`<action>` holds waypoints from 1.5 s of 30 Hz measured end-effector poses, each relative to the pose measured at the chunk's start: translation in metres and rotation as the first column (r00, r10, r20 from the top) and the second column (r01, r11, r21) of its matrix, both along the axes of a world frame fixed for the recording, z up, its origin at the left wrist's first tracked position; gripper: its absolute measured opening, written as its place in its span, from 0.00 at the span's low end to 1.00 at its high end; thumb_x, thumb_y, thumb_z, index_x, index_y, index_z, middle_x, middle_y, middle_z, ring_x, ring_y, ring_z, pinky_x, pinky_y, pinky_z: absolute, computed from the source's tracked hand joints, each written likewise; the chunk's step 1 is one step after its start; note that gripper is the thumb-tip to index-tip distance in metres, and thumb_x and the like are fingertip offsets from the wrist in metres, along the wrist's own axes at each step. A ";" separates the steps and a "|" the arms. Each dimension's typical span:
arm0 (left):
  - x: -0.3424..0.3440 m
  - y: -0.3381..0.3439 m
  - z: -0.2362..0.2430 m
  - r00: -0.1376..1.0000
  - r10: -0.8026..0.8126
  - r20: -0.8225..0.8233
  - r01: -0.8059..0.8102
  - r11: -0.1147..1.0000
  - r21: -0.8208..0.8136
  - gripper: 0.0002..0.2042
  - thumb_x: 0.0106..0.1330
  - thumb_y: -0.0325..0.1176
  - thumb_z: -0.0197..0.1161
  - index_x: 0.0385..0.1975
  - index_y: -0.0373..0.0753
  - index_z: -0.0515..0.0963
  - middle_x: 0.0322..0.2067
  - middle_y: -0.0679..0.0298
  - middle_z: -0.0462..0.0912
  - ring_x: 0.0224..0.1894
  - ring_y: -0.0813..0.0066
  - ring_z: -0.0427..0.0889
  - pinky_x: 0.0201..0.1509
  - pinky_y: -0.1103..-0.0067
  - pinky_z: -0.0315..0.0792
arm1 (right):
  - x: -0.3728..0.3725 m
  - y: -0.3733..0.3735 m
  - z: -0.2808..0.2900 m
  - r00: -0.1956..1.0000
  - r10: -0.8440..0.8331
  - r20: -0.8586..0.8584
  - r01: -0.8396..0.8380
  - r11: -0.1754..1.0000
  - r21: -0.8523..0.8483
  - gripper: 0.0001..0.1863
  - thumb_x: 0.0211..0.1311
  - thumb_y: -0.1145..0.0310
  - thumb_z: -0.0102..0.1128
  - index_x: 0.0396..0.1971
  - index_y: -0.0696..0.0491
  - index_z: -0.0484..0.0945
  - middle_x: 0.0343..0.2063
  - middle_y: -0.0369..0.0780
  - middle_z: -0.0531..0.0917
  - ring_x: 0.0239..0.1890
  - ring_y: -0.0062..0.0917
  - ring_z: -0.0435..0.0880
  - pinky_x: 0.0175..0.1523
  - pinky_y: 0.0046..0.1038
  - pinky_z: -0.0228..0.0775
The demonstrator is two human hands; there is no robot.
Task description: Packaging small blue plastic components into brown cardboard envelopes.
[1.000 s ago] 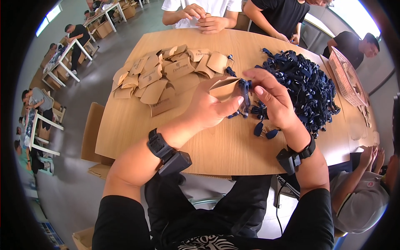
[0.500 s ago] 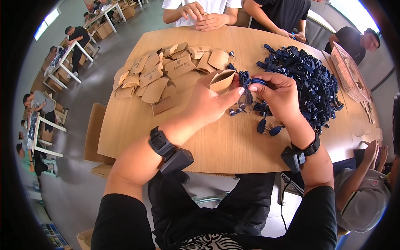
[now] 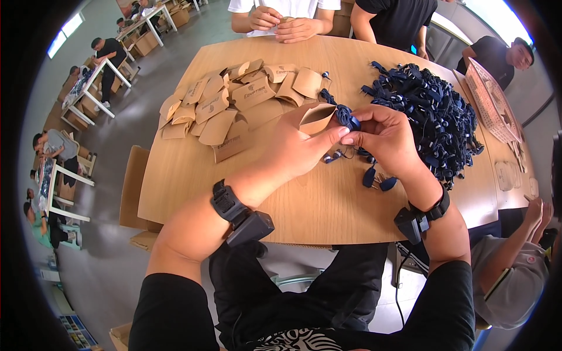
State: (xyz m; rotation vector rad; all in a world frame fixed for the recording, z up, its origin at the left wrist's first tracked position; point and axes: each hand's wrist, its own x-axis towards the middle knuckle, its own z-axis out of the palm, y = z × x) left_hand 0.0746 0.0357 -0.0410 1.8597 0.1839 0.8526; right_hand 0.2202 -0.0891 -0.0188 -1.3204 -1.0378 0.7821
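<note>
My left hand (image 3: 293, 143) is closed round a small brown cardboard pillow box (image 3: 317, 119), whose open end shows. Its thumb tip touches a coiled bundle of dark blue earphones (image 3: 345, 117) at the box's right side. Thumb and fingers of my right hand (image 3: 385, 136) pinch that bundle from the right. Below my fingers, a loose earbud (image 3: 332, 156) and thin cord lie on the wooden table (image 3: 281, 207). To the left is a heap of flattened-looking brown boxes (image 3: 253, 93). Right of my hands rises a large pile of dark blue earphones (image 3: 436, 111).
A pink plastic basket (image 3: 489, 102) stands at the table's right edge. Across the table a person in white (image 3: 284, 23) handles a small object. Other people sit near the right side. An open carton (image 3: 134, 187) is beside the table's left edge.
The earphone bundle has turned and sits closer against the box. My right fingers have shifted slightly on it, and the box has tilted a little. The person at the far right has moved.
</note>
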 end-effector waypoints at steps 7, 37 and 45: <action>0.000 0.003 0.003 1.000 -0.011 0.025 0.009 0.997 0.077 0.12 0.61 0.31 0.69 0.41 0.33 0.77 0.33 0.65 0.83 0.35 0.82 0.78 0.41 0.81 0.73 | 0.001 0.000 -0.005 1.000 -0.004 -0.030 0.008 0.993 0.117 0.10 0.54 0.87 0.63 0.36 0.65 0.76 0.36 0.42 0.84 0.39 0.22 0.85 0.43 0.19 0.79; -0.001 0.008 -0.011 0.960 -0.280 -0.024 0.271 0.944 -0.191 0.18 0.64 0.28 0.64 0.53 0.35 0.73 0.44 0.66 0.80 0.46 0.81 0.78 0.49 0.80 0.73 | 0.012 -0.005 0.010 0.986 -0.080 0.143 0.062 0.990 0.127 0.14 0.56 0.85 0.62 0.42 0.61 0.75 0.35 0.37 0.80 0.38 0.15 0.81 0.39 0.19 0.76; 0.003 0.002 -0.007 0.982 -0.046 -0.182 0.089 0.967 0.238 0.23 0.54 0.34 0.73 0.47 0.34 0.75 0.43 0.61 0.79 0.45 0.76 0.80 0.47 0.79 0.74 | 0.016 -0.010 0.014 0.982 0.130 -0.139 -0.039 0.852 0.522 0.17 0.62 0.82 0.55 0.50 0.58 0.68 0.42 0.43 0.76 0.43 0.28 0.82 0.51 0.34 0.80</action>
